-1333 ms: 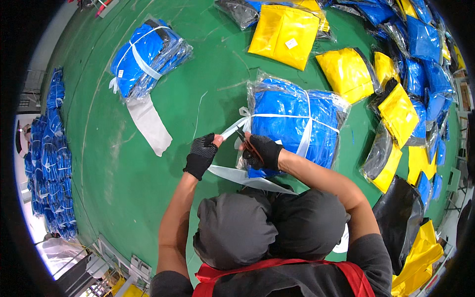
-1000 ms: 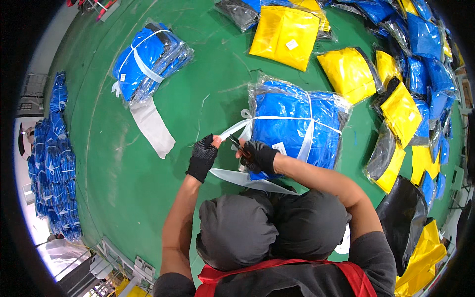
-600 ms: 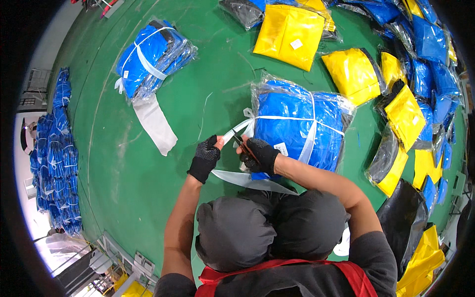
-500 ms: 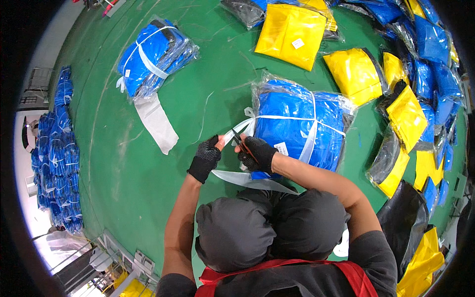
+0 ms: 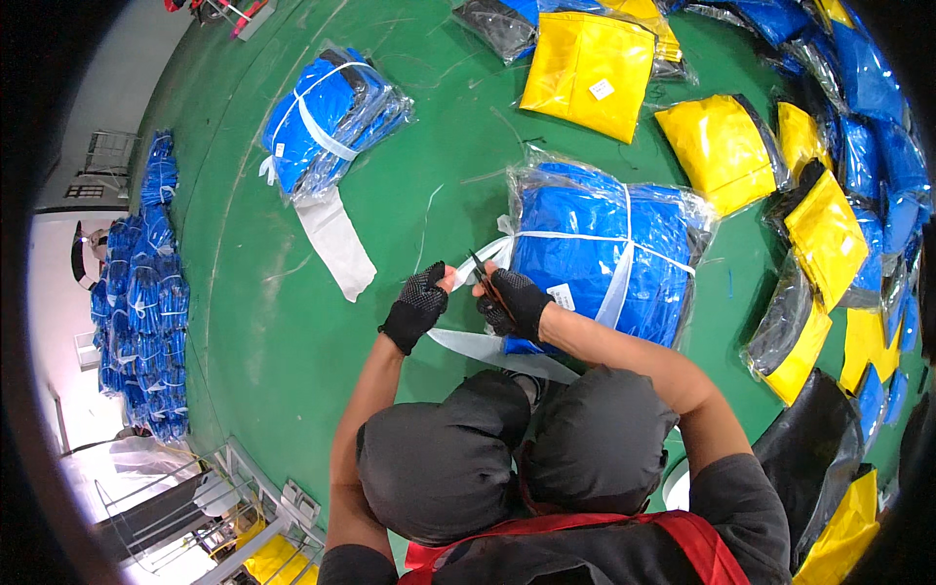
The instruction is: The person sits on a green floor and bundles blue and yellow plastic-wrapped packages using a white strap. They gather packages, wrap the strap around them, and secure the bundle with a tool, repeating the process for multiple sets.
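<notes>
The white strap [image 5: 485,255] that binds the blue bundle [image 5: 604,255] is what both hands work on. The bundle, a stack of blue folded pieces in clear plastic wrap, lies on the green floor [image 5: 292,322] just ahead of the person's knees, near the middle of the view. A loose end of the strap comes off its left edge, and the left hand [image 5: 416,307], in a black fingerless glove, has its grip clenched on that end and pulls it out to the left. The right hand [image 5: 512,300], gloved alike, grips a pair of scissors [image 5: 485,273] with the blades set at the strap, close to the knot.

Over the last second little has shifted: both hands have stayed at the same corner of the bundle, the left one drawing the strap slightly tauter and the scissors keeping their place at it. The strap around the bundle looks uncut, so the cut seems to be in progress rather than done.

A flat clear plastic sheet [image 5: 497,351] lies under the wrists. Further left sits a second strapped blue bundle [image 5: 327,117] with a white strip [image 5: 336,244] beside it. Yellow packs [image 5: 590,63] and more blue ones line the floor's far and right edges.
</notes>
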A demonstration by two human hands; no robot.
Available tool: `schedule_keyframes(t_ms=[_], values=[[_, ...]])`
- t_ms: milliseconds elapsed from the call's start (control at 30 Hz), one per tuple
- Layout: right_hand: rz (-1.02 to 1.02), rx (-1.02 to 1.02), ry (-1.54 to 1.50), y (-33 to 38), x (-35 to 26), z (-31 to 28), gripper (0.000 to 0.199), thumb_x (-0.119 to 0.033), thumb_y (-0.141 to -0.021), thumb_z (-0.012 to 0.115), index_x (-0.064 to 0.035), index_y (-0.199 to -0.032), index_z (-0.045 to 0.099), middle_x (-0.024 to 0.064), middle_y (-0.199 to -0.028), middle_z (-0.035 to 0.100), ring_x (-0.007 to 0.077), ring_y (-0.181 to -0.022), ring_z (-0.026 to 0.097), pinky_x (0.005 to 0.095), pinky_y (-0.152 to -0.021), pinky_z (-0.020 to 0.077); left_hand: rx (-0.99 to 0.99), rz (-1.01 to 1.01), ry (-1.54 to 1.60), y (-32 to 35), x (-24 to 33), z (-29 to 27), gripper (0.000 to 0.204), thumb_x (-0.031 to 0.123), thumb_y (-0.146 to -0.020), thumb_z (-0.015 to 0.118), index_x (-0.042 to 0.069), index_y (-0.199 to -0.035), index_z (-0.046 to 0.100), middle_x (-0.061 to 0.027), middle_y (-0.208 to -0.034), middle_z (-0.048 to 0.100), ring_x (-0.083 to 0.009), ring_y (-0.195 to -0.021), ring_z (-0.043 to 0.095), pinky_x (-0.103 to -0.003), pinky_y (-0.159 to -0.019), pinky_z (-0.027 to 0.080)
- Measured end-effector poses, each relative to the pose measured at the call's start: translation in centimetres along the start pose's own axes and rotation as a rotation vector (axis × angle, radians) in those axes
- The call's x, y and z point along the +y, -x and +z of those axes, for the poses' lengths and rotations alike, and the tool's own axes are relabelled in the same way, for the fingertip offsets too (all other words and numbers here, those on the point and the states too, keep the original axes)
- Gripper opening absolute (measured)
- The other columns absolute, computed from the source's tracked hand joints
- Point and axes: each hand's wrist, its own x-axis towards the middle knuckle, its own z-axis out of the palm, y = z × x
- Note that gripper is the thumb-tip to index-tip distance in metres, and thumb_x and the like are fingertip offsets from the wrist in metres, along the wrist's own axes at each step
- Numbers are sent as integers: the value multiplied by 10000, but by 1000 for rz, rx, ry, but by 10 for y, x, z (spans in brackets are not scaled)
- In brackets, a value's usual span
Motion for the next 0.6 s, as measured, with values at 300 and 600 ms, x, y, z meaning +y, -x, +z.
schedule_keyframes(t_ms=[300,600], values=[[-86,-131,10,-8,4,-12,424,-523,-878,466,-122,-750,515,-3,-516,396,111,-362,334,274,-346,212,-199,-77,-147,-4,-28,-2,382,291,-890,528,107,-1224,503,-3,-714,537,-95,-591,480,-251,-526,387],[-815,837,397,174,-39,-157,287,-329,-889,507,-75,-970,616,51,-899,607,126,-775,528,268,-669,423,-346,-47,-576,-48,7,-36,589,521,-843,506,72,-1224,481,-137,-1103,586,-253,-1044,547,-339,-913,403]])
